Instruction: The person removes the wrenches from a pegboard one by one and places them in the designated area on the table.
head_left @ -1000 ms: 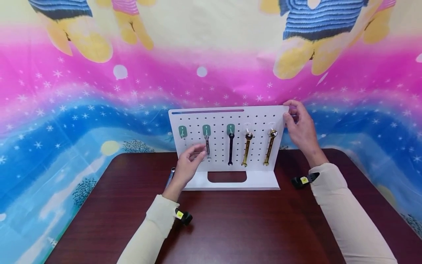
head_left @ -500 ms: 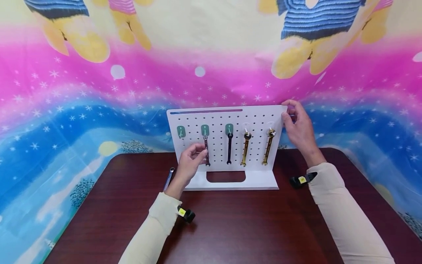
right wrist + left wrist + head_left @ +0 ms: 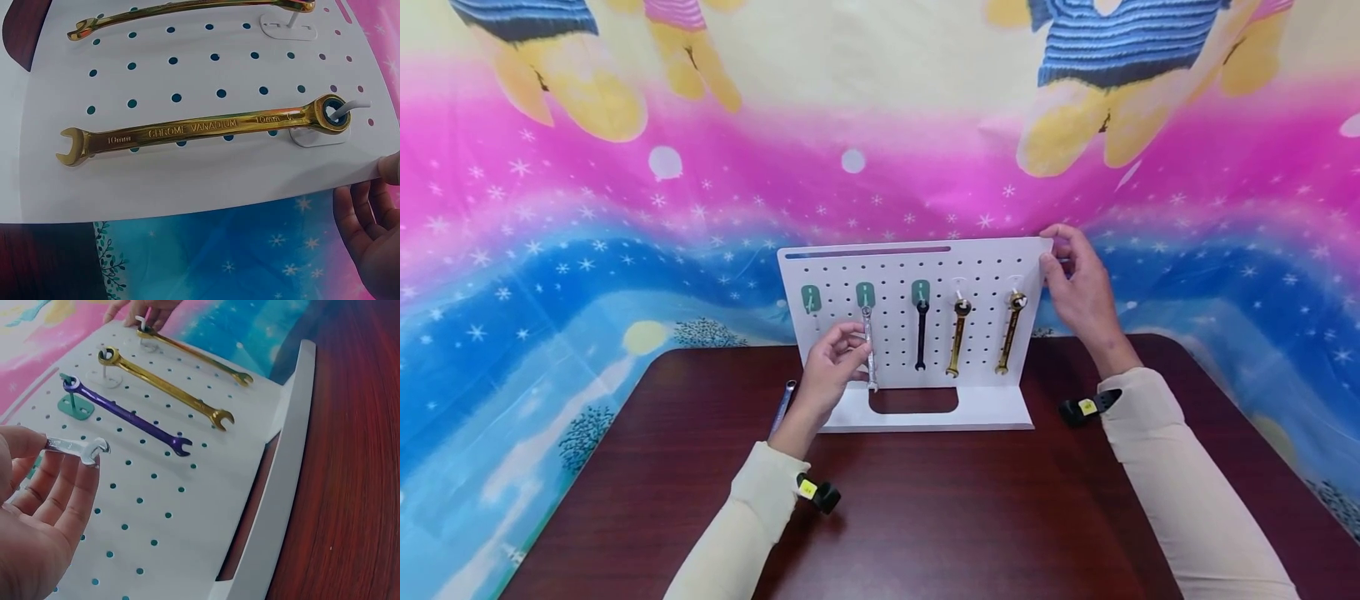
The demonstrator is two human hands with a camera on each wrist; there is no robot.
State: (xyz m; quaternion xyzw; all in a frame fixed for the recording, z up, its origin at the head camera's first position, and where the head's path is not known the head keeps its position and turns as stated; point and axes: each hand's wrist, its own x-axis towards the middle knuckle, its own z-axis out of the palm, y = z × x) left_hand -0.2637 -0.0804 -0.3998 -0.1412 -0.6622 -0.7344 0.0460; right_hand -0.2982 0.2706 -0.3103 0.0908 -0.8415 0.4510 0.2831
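My left hand (image 3: pixel 833 367) pinches a silver combination wrench (image 3: pixel 869 358) between thumb and fingers, in front of the white pegboard (image 3: pixel 895 333). Its ring end overlaps the second green hook (image 3: pixel 865 292) from the left in the head view. In the left wrist view the wrench's open end (image 3: pixel 94 451) points away from the palm, and the hand hides the rest. My right hand (image 3: pixel 1081 287) grips the pegboard's upper right edge, thumb in front. Close by it hangs a gold wrench (image 3: pixel 200 128) marked 10mm, its ring on a white hook (image 3: pixel 353 106).
A second gold wrench (image 3: pixel 958 337) and a dark, purplish wrench (image 3: pixel 128 415) hang between my hands. The leftmost green hook (image 3: pixel 810 298) bears nothing. Another wrench (image 3: pixel 784 404) lies on the brown table (image 3: pixel 925 508), left of the board's base. A printed cloth (image 3: pixel 850 200) hangs behind.
The silver wrench's lower end has swung out from the board toward me, with my left hand's fingers now around its shank. My right hand has stayed on the board's edge.
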